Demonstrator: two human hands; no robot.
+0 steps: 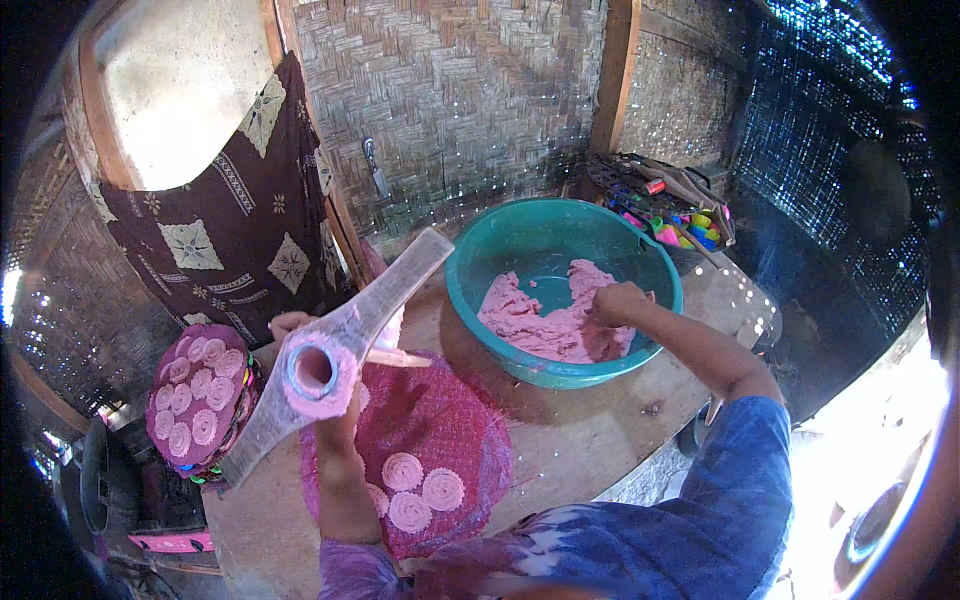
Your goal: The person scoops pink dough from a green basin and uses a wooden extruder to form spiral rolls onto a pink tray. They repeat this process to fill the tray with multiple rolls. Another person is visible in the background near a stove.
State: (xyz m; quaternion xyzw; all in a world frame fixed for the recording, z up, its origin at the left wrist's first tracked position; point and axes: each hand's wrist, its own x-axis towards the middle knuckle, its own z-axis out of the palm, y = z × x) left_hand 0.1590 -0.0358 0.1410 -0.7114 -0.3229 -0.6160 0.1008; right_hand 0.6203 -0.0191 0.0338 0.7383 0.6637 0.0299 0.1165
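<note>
My left hand (pixel 290 323), mostly hidden behind it, grips a wooden press (pixel 392 292) with a long bar and a round tube through its middle. Pink dough clings around the tube's mouth. Inside a large green basin (pixel 565 378), my right hand (pixel 618 304) is sunk in a mass of pink dough (pixel 530 325), its fingers curled and partly covered. Below the press, several pink dough swirls (pixel 410 511) lie on a round red woven mat (pixel 480 425), close to my left forearm.
A stack of round mats (pixel 205 390) bearing more pink swirls stands at the table's left. Colourful small items fill a dark tray (pixel 690 225) behind the basin. The wooden table (pixel 580 430) meets a woven wall (pixel 450 100) with a knife (pixel 374 167) on it. A brown patterned cloth (pixel 235 215) hangs left.
</note>
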